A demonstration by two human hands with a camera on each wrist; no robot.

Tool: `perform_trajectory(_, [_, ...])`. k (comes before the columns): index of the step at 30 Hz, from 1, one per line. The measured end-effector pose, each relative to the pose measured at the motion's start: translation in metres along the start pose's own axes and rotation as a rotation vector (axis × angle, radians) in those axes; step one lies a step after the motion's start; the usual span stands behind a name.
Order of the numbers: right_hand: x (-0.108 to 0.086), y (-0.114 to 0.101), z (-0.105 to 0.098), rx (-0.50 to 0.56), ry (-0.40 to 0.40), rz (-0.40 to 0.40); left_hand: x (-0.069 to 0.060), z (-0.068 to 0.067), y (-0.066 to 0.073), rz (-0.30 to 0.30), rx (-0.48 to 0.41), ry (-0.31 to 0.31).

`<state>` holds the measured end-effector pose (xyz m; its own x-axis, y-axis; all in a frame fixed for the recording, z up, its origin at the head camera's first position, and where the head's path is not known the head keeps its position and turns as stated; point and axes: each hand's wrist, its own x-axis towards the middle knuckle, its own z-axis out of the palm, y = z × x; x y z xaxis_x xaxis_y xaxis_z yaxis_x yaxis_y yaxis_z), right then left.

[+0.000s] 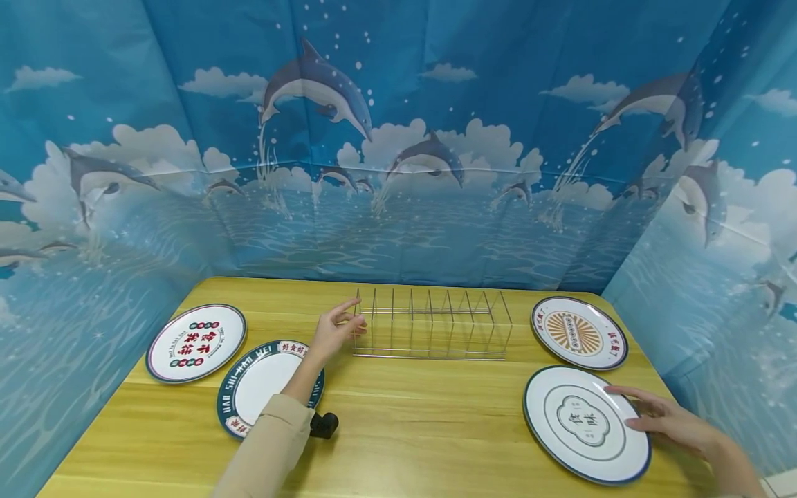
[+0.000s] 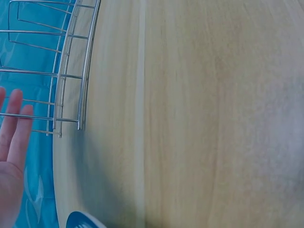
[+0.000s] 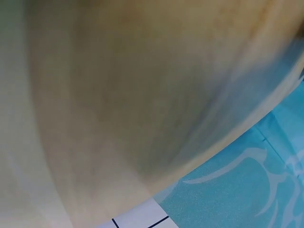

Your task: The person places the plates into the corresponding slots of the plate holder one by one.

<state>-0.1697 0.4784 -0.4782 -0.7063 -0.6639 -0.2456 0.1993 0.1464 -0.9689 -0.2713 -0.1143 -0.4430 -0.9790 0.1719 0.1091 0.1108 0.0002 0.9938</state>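
A silver wire plate rack [image 1: 429, 357] stands near the table's back edge. My left hand [image 1: 336, 333] is at its left end, fingers extended and touching or very near the end wire. In the left wrist view, the fingers [image 2: 19, 130] lie behind a rack wire, with part of the palm showing. On the right, a white plate with a blue rim and grey emblem [image 1: 554, 432] lies on the table. My right hand [image 1: 675, 422] reaches over its right edge, with thumb and a fairly straight finger over the rim. The right wrist view does not show this hand.
A white plate with an orange sunburst [image 1: 551, 346] lies at the back right. At left are a plate with red and green lettering [image 1: 168, 346] and a dark-green-rimmed plate [image 1: 261, 387], partly behind my left forearm. A dolphin-print curtain [image 1: 398, 228] hangs behind the wooden table [image 1: 423, 415].
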Motion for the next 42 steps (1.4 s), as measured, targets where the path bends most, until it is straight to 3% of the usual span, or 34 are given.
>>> perform_trajectory(7, [0.001, -0.002, 0.001, 0.016, -0.046, -0.026, -0.004, 0.002, 0.006, -0.007, -0.021, 0.025])
perform_trajectory(12, [0.002, -0.006, 0.001, 0.096, -0.106, -0.050, 0.001, -0.002, -0.006, 0.017, -0.043, 0.035])
perform_trajectory(16, [0.003, -0.013, 0.003, 0.193, -0.152, -0.065, 0.005, -0.006, -0.017, 0.038, -0.006, 0.045])
perform_trajectory(21, [0.004, -0.026, 0.005, 0.260, -0.175, -0.076, 0.006, -0.008, -0.022, 0.051, -0.006, 0.028])
perform_trajectory(29, [0.001, -0.063, 0.005, 0.126, -0.020, -0.170, 0.004, -0.009, -0.014, 0.002, -0.056, 0.013])
perform_trajectory(33, [-0.002, -0.086, 0.003, 0.021, 0.073, -0.265, 0.003, -0.009, -0.009, -0.011, -0.078, -0.007])
perform_trajectory(38, [0.003, -0.117, 0.003, -0.104, 0.248, -0.395, 0.004, -0.009, -0.015, -0.011, -0.060, 0.002])
perform_trajectory(42, [0.018, -0.142, 0.013, -0.131, 0.418, -0.395, 0.005, -0.009, -0.019, 0.000, -0.039, 0.021])
